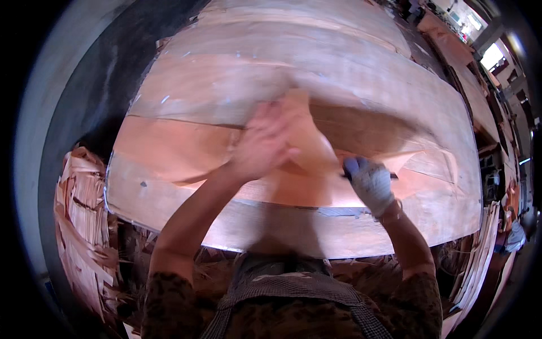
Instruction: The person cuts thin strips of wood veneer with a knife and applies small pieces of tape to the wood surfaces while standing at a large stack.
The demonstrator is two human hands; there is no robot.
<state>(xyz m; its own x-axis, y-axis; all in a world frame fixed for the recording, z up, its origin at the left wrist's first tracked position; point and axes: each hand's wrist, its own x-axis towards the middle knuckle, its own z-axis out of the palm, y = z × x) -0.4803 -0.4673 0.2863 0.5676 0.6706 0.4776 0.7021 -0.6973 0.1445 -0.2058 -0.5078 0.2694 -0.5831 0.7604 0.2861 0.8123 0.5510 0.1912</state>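
Note:
Thin orange-brown wood veneer (186,148) lies across a broad pale stack of wood sheets (316,51) in front of me. A strip of veneer (312,138) is lifted and curled up between my hands, and it casts a dark shadow to its right. My bare left hand (268,138) is blurred by motion, its fingers stretched out against the strip's left side. My right hand (370,183), in a whitish glove, is closed around a small dark tool whose ends poke out on both sides. What kind of tool it is, the fingers hide.
Bundles of torn veneer scraps (84,226) stand at the lower left, with more veneer edges (480,254) at the lower right. A dark grey surface (101,90) curves along the left. Further stacked sheets (463,73) run along the right, towards bright windows.

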